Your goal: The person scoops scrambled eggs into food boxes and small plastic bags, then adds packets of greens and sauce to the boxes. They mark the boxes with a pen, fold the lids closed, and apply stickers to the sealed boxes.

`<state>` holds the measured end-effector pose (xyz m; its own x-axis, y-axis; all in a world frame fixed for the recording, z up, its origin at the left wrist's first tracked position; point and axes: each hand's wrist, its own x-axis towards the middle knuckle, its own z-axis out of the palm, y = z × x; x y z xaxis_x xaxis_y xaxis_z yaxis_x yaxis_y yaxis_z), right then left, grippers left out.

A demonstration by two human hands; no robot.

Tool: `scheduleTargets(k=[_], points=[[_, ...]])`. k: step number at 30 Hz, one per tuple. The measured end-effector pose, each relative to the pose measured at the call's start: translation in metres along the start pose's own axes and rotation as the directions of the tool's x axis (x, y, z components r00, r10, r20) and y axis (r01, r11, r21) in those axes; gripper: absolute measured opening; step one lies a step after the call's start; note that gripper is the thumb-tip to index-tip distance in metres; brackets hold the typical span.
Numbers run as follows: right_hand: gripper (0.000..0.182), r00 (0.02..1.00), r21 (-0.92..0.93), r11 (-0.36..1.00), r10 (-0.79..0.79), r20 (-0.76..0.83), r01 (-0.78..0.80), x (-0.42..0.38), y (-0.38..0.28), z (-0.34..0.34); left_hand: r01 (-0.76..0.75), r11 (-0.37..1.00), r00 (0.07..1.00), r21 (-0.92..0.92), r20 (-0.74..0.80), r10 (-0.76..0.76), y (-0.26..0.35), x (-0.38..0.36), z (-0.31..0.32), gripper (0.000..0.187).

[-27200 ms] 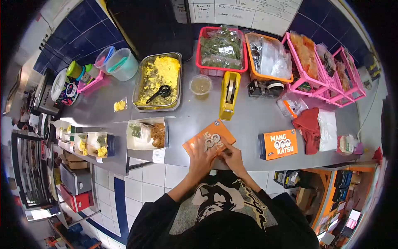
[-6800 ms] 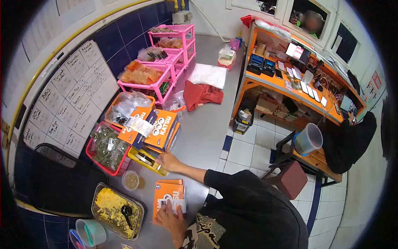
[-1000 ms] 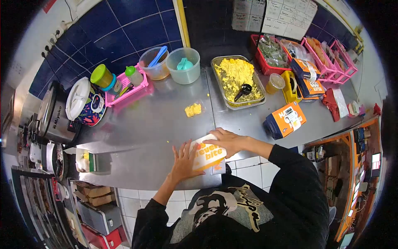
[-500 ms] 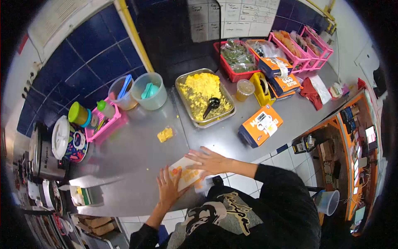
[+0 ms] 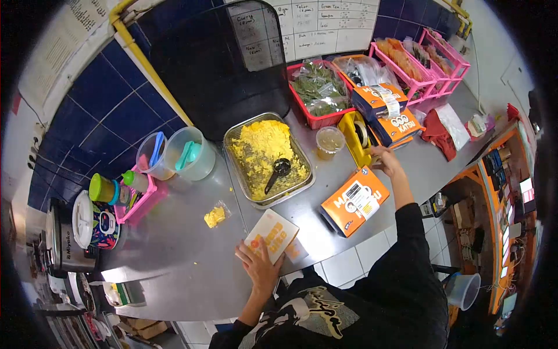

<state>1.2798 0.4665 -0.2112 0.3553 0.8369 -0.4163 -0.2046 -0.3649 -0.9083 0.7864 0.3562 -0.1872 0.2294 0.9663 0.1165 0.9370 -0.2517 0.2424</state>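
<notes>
My left hand (image 5: pixel 260 269) lies with fingers stretched out over the near left part of a flat white packet with orange print (image 5: pixel 271 236), at the counter's front edge. Part of a translucent sheet (image 5: pixel 295 251) shows beside the packet's right side. My right hand (image 5: pixel 386 161) is at the near end of a yellow tape dispenser (image 5: pixel 354 139), its fingers bent together there. Whatever is between those fingertips is too small to make out. Just below that hand sits an orange and dark blue box (image 5: pixel 356 200) with a white label.
A metal tray (image 5: pixel 308 185) holds crumbly yellow food and a black scoop (image 5: pixel 278 174). Around it stand a lidded cup (image 5: pixel 329 143), a red basket (image 5: pixel 318 121), stacked orange boxes (image 5: pixel 396 126) and plastic tubs (image 5: pixel 190 156). A small bag of yellow food (image 5: pixel 215 216) lies left.
My right hand has left the packet and reached right to the tape dispenser. My left hand stays on the packet, which now sits more upright in view. The camera view has shifted.
</notes>
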Motion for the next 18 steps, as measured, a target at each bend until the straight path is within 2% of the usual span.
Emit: scheduleTargets(k=[1, 2, 4, 5, 6, 7, 8, 9, 10, 12, 14, 15, 16, 17, 18], points=[[0.021, 0.997, 0.193, 0.98, -0.058, 0.051, 0.047, -0.009, 0.001, -0.003, 0.004, 0.999, 1.0, 0.037, -0.01, -0.003, -0.001, 0.0, 0.004, 0.07], [0.021, 0.997, 0.191, 0.981, -0.048, 0.059, 0.036, -0.02, 0.007, 0.0, 0.011, 0.997, 1.0, 0.073, -0.021, -0.01, -0.002, -0.002, 0.007, 0.07], [0.012, 0.929, 0.093, 0.934, -0.325, -0.178, 0.345, -0.041, 0.022, 0.011, 0.035, 0.996, 0.999, 0.078, -0.006, -0.035, 0.002, 0.0, 0.003, 0.071], [0.011, 0.92, -0.036, 0.955, -0.295, -0.257, 0.295, -0.047, 0.025, 0.017, 0.051, 0.996, 0.999, 0.079, 0.006, -0.052, 0.005, 0.0, 0.001, 0.072], [0.011, 0.93, -0.042, 0.959, -0.281, -0.238, 0.279, -0.036, 0.034, 0.004, 0.075, 0.994, 0.997, 0.082, 0.017, -0.077, 0.004, -0.001, 0.001, 0.072], [0.011, 0.847, -0.554, 0.788, -0.467, -0.254, 0.269, -0.01, 0.052, -0.024, 0.059, 0.995, 0.998, 0.084, 0.01, -0.06, 0.002, -0.002, 0.005, 0.073], [0.012, 0.755, -0.904, 0.398, -0.638, -0.152, 0.154, 0.004, 0.066, -0.035, 0.04, 0.995, 0.999, 0.089, 0.002, -0.041, -0.003, -0.002, 0.008, 0.074], [0.011, 0.771, -0.758, 0.629, -0.566, -0.292, 0.174, -0.01, 0.065, -0.03, -0.017, 0.998, 0.997, 0.056, -0.077, 0.021, -0.008, -0.003, 0.014, 0.074], [0.011, 0.787, -0.558, 0.807, -0.466, -0.403, 0.192, -0.034, 0.043, -0.021, 0.007, 0.998, 0.997, 0.058, -0.079, -0.002, -0.01, -0.003, 0.013, 0.074], [0.01, 0.709, -0.555, 0.767, -0.584, -0.395, 0.322, -0.102, -0.003, 0.016, -0.018, 0.998, 0.995, 0.058, -0.094, 0.024, -0.01, -0.002, 0.014, 0.074], [0.011, 0.708, -0.46, 0.756, -0.631, -0.318, 0.467, -0.17, -0.017, 0.069, 0.006, 0.997, 0.996, 0.075, -0.087, 0.001, -0.011, -0.003, 0.017, 0.075], [0.011, 0.838, -0.336, 0.85, -0.492, -0.234, 0.405, -0.211, -0.017, 0.109, 0.009, 0.996, 0.996, 0.092, -0.086, -0.001, -0.011, -0.004, 0.017, 0.077], [0.007, 0.863, -0.201, 0.855, -0.501, -0.075, 0.479, -0.236, 0.0, 0.146, 0.007, 0.996, 0.996, 0.091, -0.085, 0.0, -0.011, -0.004, 0.017, 0.077], [0.007, 0.792, -0.079, 0.792, -0.591, 0.153, 0.606, -0.247, 0.018, 0.188, 0.003, 0.996, 0.995, 0.092, -0.096, 0.006, -0.011, -0.003, 0.015, 0.077], [0.017, 0.832, -0.181, 0.826, -0.474, 0.288, 0.533, -0.255, 0.026, 0.218, -0.003, 0.996, 0.994, 0.092, -0.107, 0.013, -0.011, -0.004, 0.014, 0.077]])
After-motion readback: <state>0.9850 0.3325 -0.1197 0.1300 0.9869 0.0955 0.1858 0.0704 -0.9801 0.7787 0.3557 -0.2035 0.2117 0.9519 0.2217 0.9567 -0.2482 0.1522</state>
